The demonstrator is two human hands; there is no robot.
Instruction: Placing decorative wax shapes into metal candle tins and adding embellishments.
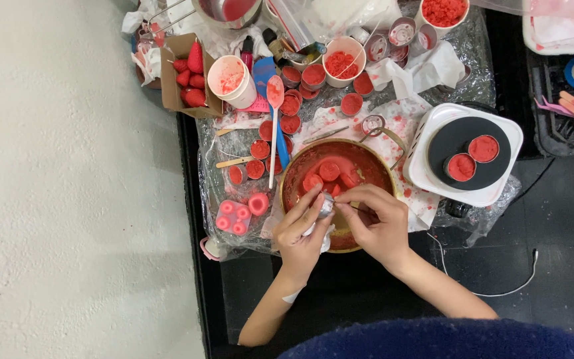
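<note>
head view: both hands (340,223) over red pan (367,166)

I see the bowl (298,174) under my hands, silicone mould (234,217) left of them, hot plate (471,153) right.

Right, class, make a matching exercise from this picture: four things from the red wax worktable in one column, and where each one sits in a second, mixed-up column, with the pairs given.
Things
1. Two red-filled round tins
2. Red strawberry shapes
3. Small metal cup
4. Pink mould

Places
A. In a cardboard box
B. Between the left hand and right hand, over the bowl
C. On the hot plate
D. Left of the bowl, on plastic wrap

Pairs: 1-C, 2-A, 3-B, 4-D
</note>
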